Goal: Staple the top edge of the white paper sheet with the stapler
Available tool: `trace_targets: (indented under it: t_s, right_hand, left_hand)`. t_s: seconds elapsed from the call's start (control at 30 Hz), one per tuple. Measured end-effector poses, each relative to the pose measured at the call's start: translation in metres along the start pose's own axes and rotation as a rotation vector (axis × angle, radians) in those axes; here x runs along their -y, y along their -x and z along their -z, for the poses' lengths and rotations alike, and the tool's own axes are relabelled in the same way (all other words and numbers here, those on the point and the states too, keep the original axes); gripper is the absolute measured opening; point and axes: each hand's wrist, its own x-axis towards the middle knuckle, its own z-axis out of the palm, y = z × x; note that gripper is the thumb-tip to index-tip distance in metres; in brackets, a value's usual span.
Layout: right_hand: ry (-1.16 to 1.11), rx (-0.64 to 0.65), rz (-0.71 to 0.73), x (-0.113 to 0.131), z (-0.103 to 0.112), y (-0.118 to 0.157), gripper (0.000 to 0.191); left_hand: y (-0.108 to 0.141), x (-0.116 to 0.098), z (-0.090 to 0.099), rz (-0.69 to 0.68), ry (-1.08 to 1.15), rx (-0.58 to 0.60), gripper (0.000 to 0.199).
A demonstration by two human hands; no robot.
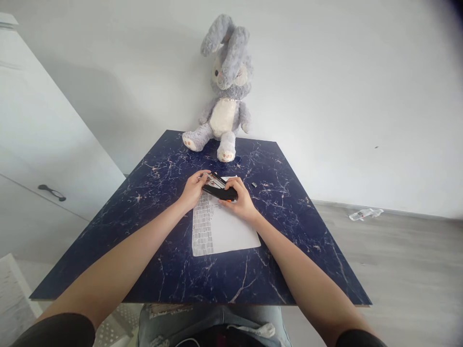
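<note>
Both hands hold a black stapler point(220, 192) over the far part of a white printed sheet of paper point(235, 231). Its top is swung apart from the base, so silvery metal shows along it. My left hand point(194, 189) has its fingers closed on the stapler's left end. Around the right end, where a bit of orange shows, the fingers and thumb of my right hand point(239, 198) are wrapped. A small dark piece with a metallic glint point(254, 184), perhaps a strip of staples, lies on the table just right of my right hand.
A grey plush rabbit point(226, 115) sits at the back of the blue marbled table point(162, 270), against the wall. At left stands a white cabinet point(43, 144) with a dark handle. A clear plastic package point(365, 214) lies on the floor at right.
</note>
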Motion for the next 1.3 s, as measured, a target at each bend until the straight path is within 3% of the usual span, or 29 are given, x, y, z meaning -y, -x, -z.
trace_targets:
  t_s: [0.23, 0.4, 0.77, 1.3]
  right_hand:
    - [-0.116, 0.004, -0.052, -0.0052, 0.0027, -0.0001, 0.041]
    - [-0.127, -0.002, -0.086, -0.0051, 0.0043, 0.0010, 0.041]
    - [-0.076, -0.039, -0.038, -0.0038, 0.0037, 0.0003, 0.036]
    - [-0.084, -0.090, -0.027, -0.0032, 0.0039, 0.0019, 0.036]
  left_hand:
    - [-0.0003, -0.0032, 0.0001, 0.055, 0.012, 0.005, 0.035]
    - [-0.0015, -0.0015, 0.0021, 0.003, 0.009, -0.004, 0.036]
    - [-0.0051, 0.0032, 0.0056, 0.002, 0.056, -0.093, 0.042]
    - [-0.0065, 0.0024, 0.0063, 0.044, 0.100, -0.131, 0.043]
